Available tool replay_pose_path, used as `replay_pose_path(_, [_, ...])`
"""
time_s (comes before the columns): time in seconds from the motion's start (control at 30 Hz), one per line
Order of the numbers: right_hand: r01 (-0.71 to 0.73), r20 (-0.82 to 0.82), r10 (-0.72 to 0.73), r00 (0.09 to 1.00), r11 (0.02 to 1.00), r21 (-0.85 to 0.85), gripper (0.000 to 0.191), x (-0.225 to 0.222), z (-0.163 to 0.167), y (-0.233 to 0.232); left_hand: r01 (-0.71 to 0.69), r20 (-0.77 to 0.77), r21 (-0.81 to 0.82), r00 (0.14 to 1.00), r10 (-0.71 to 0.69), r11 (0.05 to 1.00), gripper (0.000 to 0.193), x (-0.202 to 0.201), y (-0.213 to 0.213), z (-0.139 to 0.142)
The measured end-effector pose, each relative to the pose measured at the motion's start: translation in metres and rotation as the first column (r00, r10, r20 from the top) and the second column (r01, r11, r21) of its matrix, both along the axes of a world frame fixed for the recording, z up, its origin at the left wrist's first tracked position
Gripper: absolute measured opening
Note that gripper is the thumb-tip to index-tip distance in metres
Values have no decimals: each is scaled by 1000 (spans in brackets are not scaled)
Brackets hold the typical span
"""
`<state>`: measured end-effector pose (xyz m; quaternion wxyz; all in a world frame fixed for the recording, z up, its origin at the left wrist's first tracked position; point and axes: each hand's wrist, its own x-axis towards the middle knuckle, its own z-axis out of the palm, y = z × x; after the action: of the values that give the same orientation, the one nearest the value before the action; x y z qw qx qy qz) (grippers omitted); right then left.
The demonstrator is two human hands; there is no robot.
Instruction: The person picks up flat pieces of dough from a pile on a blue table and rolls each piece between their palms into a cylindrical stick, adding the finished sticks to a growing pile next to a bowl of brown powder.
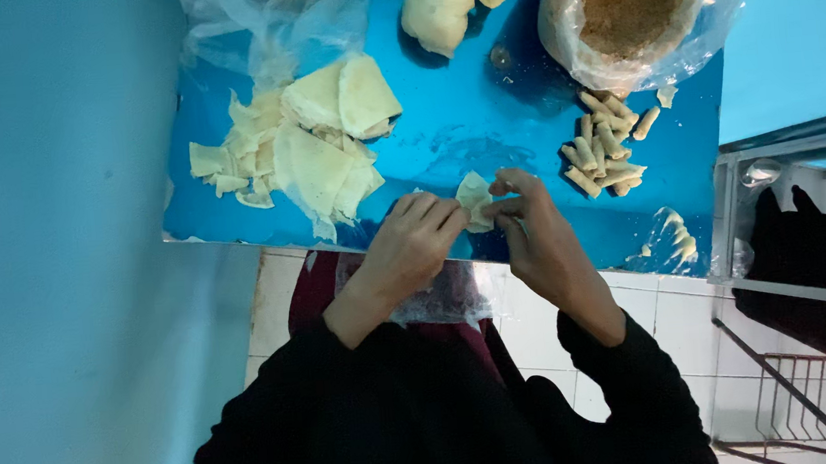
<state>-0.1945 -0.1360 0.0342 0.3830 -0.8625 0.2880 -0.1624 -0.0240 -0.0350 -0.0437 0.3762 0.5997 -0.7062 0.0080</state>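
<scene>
Both hands (414,246) (535,238) (fingers curled) around wrapper (475,197)

both hands (476,228) pinching dough wrapper (475,199) over blue table (463,122)

Reads to me as a home kitchen or small food-prep corner, not a lab or shop. Evidence: blue tabletop (482,111) used as a pastry surface, pushed against a blue wall (55,238) on its left edge. Cut dough sheets (310,142) heaped toward the left side, a lump of dough (436,7) at the far edge, a clear bag of brown crumbs (634,3) at the far right corner, finished small rolls (605,141) piled just below that bag. White tiled floor (690,319) under the near edge (grout lines visible), a wire rack (793,399) low on the right. Handwork scale, no machinery seen.
</scene>
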Motion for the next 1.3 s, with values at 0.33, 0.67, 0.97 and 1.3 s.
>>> replay_pose_path(0.33, [-174,-39,169,985,962,-210,68,-6,-2,-6,-50,-33,-30,998,49,998,17,-4,-6,-2])
replay_pose_path(0.67, [-139,-84,141,986,990,26,61,22,0,-39,-76,36,37,997,75,996,17,-5,-13,22])
replay_pose_path(0.97, [-159,-79,138,987,872,-464,55,-3,-20,-10,-64,256,36,965,53,997,25,-2,-10,20])
replay_pose_path(1.3, [-120,-75,112,991,987,-108,61,18,-7,-33,-75,-61,280,994,95,957,8,14,-40,18])
